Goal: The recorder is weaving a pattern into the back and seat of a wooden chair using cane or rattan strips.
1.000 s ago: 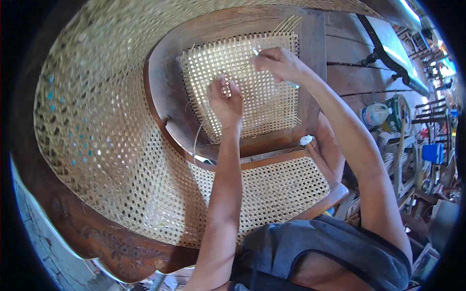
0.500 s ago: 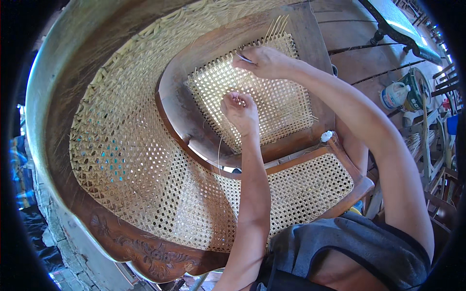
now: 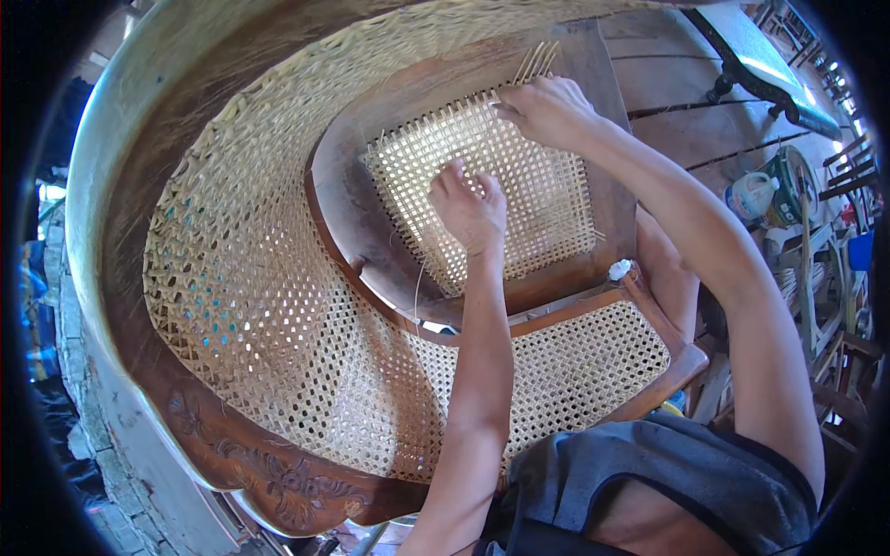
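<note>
The fingers (image 3: 461, 176) of the left hand (image 3: 471, 211) are curled down onto the woven cane panel (image 3: 547, 199), their tips pressed into the open mesh near its middle; whether they pinch a strand there cannot be told. The right hand (image 3: 549, 111) lies at the far upper edge of the same panel, its fingers (image 3: 505, 109) closed together on the weave just below a small fan of loose cane strand ends (image 3: 536, 63) that stick out over the rim of the dark wooden frame (image 3: 343, 199). What exactly those fingers hold is hidden by the hand itself.

The panel is a pale honeycomb weave stretched inside that rounded wooden frame, which lies tilted on top of a larger piece of cane furniture. Its big curved cane back (image 3: 250, 278) sweeps round the left side and carries a carved wooden rail (image 3: 269, 473) along the lower left. A second flat cane panel (image 3: 584, 366) shows beneath the frame, partly crossed by the left forearm. A thin pale strand (image 3: 417, 287) hangs down from the frame's near edge, and a small white knob (image 3: 619, 269) sits at its right corner.

Off to the right, well apart from the hands, stands a white plastic bottle (image 3: 751, 196) among other clutter. The person's dark grey garment (image 3: 649, 482) fills the bottom edge.
</note>
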A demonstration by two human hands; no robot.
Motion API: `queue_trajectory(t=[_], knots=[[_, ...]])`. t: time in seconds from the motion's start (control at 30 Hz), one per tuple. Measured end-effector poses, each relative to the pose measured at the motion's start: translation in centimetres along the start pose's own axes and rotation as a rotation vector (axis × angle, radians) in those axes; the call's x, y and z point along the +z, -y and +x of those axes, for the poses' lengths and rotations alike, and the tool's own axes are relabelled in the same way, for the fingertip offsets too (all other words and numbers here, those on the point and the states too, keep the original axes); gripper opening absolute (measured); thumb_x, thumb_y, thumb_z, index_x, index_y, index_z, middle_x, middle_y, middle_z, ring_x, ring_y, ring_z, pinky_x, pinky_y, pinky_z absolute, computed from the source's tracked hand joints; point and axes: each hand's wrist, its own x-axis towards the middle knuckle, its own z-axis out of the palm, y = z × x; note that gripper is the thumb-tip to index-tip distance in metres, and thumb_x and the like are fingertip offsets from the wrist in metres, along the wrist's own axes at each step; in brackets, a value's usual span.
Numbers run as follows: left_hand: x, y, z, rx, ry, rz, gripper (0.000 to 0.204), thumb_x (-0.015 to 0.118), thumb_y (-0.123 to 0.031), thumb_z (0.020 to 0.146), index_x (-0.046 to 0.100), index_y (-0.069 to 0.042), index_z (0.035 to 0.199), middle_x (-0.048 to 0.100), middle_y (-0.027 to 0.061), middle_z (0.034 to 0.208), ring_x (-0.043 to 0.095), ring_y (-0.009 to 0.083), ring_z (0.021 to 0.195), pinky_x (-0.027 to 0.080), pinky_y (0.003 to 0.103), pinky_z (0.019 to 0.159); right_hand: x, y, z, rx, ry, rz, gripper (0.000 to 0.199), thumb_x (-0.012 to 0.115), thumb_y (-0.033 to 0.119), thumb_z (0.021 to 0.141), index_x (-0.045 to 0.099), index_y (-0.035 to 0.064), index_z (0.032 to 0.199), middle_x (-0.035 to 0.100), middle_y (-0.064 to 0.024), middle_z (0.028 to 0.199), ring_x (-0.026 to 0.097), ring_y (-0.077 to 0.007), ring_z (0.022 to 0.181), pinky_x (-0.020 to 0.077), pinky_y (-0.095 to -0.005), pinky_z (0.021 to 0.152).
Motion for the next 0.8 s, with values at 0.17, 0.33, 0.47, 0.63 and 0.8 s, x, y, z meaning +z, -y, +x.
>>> queue_trajectory(t=[0.17,0.33,0.47,0.63,0.8], knots=[[-0.5,-0.9,2.6,0.010,0.088,-0.698,0.019,0.064,-0.015,0.092,0.066,-0.002,0.106,0.065,0.0111,0.099,0.060,0.0215,0.090,0.047,0.032,0.080,-3.5,2.1,-0.7,-0.077,0.033,0.099,0.032,0.062,0.040,0.090,0.068,0.0077,0.089,0.066,-0.0177,0.073,0.065,-0.0389,0.073,0.0504,-0.0486,0.067],[-2.6,1.0,2.1,-0.288,0.010,-1.004,0.015,0.066,-0.009,0.092,0.072,-0.001,0.104,0.066,0.0039,0.088,0.056,0.0074,0.076,0.046,0.022,0.067,-1.5,2.2,-1.1,0.091,0.182,-0.044,0.037,0.063,0.041,0.088,0.067,0.0042,0.089,0.066,-0.0215,0.079,0.065,-0.0424,0.080,0.0510,-0.0492,0.073],[-1.3,3.1,1.4,-0.365,-0.031,-0.906,0.016,0.070,-0.010,0.089,0.074,-0.003,0.103,0.066,0.0038,0.084,0.056,0.0076,0.071,0.046,0.023,0.064,3.9,1.6,-0.4,-0.006,0.357,0.131,0.028,0.057,0.025,0.091,0.065,-0.0027,0.088,0.066,-0.0245,0.086,0.066,-0.0418,0.086,0.0504,-0.0500,0.079],[-0.9,3.8,0.9,-0.404,-0.032,-0.736,0.010,0.074,-0.010,0.080,0.076,-0.005,0.089,0.064,0.0051,0.071,0.059,0.0114,0.064,0.047,0.025,0.062,3.0,6.8,0.1,0.008,0.419,-0.106,0.018,0.055,0.011,0.086,0.066,-0.0024,0.089,0.066,-0.0265,0.092,0.067,-0.0415,0.088,0.0526,-0.0489,0.078],[-0.1,4.2,0.8,-0.505,-0.027,-0.668,0.013,0.071,-0.016,0.076,0.073,-0.003,0.078,0.063,0.0078,0.068,0.059,0.0158,0.060,0.048,0.029,0.060,3.1,8.5,0.1,-0.107,0.278,-0.167,0.014,0.058,0.004,0.080,0.069,-0.0015,0.086,0.069,-0.0225,0.093,0.069,-0.0373,0.089,0.0554,-0.0457,0.078]])
